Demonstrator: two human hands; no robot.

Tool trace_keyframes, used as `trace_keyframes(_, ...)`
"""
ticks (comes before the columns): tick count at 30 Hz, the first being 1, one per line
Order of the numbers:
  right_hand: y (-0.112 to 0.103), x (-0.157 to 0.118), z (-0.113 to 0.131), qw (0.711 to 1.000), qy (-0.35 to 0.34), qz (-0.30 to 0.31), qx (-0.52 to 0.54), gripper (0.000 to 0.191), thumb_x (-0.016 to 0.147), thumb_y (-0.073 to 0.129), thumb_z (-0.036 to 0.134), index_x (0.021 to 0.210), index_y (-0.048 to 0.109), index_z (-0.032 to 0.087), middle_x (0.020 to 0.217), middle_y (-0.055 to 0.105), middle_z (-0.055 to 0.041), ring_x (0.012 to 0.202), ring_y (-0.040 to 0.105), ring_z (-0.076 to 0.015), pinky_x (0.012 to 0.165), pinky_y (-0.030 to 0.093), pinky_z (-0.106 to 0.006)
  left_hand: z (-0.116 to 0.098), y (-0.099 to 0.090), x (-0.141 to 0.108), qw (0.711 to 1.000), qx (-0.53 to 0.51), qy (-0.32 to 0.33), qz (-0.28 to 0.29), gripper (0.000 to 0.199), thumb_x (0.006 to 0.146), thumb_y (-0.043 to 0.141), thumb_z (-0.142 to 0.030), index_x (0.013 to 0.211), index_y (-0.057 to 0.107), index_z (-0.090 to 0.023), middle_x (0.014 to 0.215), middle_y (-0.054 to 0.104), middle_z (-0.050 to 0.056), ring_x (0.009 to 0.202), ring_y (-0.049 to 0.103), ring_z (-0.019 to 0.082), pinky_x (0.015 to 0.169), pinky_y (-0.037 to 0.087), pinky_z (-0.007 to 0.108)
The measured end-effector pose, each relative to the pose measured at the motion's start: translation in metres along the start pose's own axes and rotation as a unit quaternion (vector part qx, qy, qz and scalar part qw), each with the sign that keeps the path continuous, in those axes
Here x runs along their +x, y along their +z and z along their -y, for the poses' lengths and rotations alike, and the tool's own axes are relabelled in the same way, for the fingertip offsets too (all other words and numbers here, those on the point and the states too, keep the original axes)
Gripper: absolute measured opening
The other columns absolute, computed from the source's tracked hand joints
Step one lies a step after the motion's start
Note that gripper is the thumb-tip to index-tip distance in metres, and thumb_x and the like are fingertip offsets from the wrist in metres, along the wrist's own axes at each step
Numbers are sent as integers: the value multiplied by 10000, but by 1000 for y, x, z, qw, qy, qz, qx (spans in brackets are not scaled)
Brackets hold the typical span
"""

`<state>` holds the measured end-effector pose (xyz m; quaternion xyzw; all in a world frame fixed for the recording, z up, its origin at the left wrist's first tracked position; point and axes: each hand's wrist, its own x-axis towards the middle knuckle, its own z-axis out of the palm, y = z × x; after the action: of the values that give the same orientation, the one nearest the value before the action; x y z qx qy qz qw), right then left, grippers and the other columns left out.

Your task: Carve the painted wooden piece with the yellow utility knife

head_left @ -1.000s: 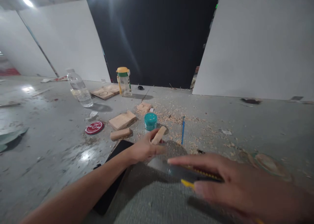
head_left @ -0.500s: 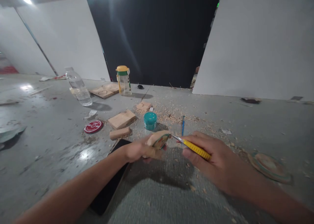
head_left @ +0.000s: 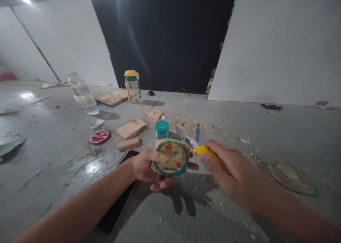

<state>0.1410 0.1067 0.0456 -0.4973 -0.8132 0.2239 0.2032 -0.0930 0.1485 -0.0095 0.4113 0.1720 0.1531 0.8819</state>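
My left hand (head_left: 149,165) grips a rounded piece of wood (head_left: 173,157), thumb across its front and fingers behind. Its painted face, with a teal ring and red and yellow patches, is turned towards me. In my right hand (head_left: 229,168) is a yellow-handled utility knife (head_left: 209,155). The knife's metal end points up and left, close to the wood's upper right edge; I cannot tell whether it touches. A teal-lidded jar (head_left: 162,128) stands just behind the wood. Below my left wrist lies a black phone-like slab (head_left: 117,207), partly covered by the forearm.
Wooden blocks (head_left: 131,128) and a red round lid (head_left: 100,138) lie to the left. Farther back stand a clear bottle (head_left: 83,95) and a yellow-capped bottle (head_left: 133,88). Wood shavings (head_left: 183,124), a blue pen-like stick (head_left: 198,133) and a painted wooden disc (head_left: 291,178) are on the floor.
The wood in my left hand has turned from nearly edge-on to show its painted face. The knife's tip has moved off the wood's edge and tilted upward.
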Motion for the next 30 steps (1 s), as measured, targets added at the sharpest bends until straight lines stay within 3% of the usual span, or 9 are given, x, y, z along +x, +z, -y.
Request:
trace_keyframes(5,1,1,-3,999,1,-7,39,380,988,322,503,841,548,236,682,612,-15,598,568,-162,533,425,-276,0,6,-3,999,-45,-4,14,527,649,555,-458,1056,633,-131,794,685,84,387,473,93,317,252,174)
trace_keyframes(9,5,-1,-3,999,-19,-21,29,413,978,328,514,812,599,250,693,662,-37,618,608,-183,554,459,-293,1,5,1,1000,-6,20,4,489,655,554,-469,966,656,-106,560,581,20,377,391,69,339,237,169)
trace_keyframes(13,7,-1,-5,999,-35,-20,-34,418,979,316,497,831,609,238,679,669,-50,582,600,-188,530,427,-305,5,1,9,989,97,42,-105,335,652,670,-404,855,631,-141,462,462,-34,397,374,72,357,258,179)
trace_keyframes(16,8,-2,-3,996,-36,5,-84,381,971,338,466,834,596,221,714,671,-62,625,607,-203,566,420,-322,10,1,17,955,181,89,-218,323,649,702,-335,902,599,-162,495,451,-59,398,362,63,363,251,178)
trace_keyframes(18,9,-2,-1,993,-33,23,-110,341,950,377,454,828,586,214,727,667,-66,658,610,-223,590,417,-338,13,4,20,926,232,124,-270,484,635,705,-244,1093,561,-180,547,466,-76,407,348,53,385,269,181)
trace_keyframes(21,11,-2,-1,988,-37,29,-145,299,923,418,440,820,582,211,716,659,-63,636,598,-230,579,382,-339,13,10,23,894,289,176,-295,686,664,686,-171,1298,429,-207,757,564,-33,549,460,79,515,383,216)
trace_keyframes(25,13,-2,-4,982,-57,4,-180,272,921,431,421,848,590,212,704,669,-59,593,586,-222,549,319,-320,12,15,24,869,343,197,-297,711,706,669,-177,1340,348,-165,1028,599,67,881,564,182,770,446,318)
trace_keyframes(30,13,-3,-6,980,-58,9,-188,287,921,414,442,834,572,219,703,666,-57,616,594,-244,560,313,-330,14,14,25,853,382,189,-301,736,699,649,-158,1358,320,-154,1107,595,107,960,568,224,839,443,369)
